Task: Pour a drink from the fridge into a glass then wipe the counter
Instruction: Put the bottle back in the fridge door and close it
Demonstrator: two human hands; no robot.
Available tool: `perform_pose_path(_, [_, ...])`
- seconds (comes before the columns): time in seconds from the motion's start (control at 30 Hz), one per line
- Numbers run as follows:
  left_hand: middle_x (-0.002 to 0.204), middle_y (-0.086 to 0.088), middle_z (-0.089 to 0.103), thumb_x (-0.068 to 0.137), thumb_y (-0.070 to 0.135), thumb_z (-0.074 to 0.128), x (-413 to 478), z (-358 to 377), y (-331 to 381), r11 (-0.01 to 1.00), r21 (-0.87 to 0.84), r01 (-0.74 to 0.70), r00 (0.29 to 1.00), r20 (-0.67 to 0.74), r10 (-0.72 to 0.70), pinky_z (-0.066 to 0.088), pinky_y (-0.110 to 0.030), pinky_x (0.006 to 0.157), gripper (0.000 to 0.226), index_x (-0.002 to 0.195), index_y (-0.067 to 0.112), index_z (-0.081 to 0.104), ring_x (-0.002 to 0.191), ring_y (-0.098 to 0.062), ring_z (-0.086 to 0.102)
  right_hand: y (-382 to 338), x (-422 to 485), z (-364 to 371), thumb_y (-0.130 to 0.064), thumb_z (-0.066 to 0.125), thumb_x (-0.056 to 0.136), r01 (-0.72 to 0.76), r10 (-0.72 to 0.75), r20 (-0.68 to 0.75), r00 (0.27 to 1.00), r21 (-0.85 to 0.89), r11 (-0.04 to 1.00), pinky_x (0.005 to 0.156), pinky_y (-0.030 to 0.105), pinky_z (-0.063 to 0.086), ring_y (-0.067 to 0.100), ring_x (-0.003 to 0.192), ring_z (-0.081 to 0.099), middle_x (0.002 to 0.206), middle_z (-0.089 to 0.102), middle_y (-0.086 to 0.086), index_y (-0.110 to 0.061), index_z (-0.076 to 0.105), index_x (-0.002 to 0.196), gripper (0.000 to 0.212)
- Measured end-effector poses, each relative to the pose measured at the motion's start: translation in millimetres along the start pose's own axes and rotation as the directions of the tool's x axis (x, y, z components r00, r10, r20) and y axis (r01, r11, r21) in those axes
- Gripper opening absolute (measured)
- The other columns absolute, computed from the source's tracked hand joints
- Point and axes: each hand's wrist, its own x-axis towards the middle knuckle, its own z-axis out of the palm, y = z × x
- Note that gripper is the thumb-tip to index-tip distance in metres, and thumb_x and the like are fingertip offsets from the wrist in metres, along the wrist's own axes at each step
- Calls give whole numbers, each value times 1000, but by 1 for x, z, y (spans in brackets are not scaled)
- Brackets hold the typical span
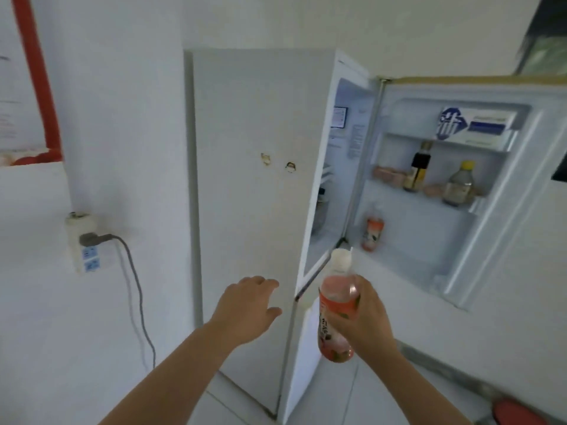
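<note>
My right hand grips an upright pink drink bottle with a white cap and an orange label, held in front of the white fridge. My left hand hovers open beside it, fingers spread toward the fridge's side panel, touching nothing. The upper fridge door stands swung open to the right. A second similar pink bottle stands low in that door. No glass or counter is in view.
The door shelves hold a dark sauce bottle, a yellow-capped bottle and a blue-and-white box. A wall socket with a grey cable is on the left wall. A red pipe runs at far left. A red object lies on the floor at right.
</note>
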Motion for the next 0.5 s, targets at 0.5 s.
perform_pose_path(0.5, [147,-1,41,96,39,45,177,49,130,953,-34,-301,950,79,303,34,-33,107,52,143,24,31,131,-21,41,112,88,-96,-25,78,69,-229,213,-247,945,-35,973,91,37,48,19,101,55,109,57,0,-20,43,122,63])
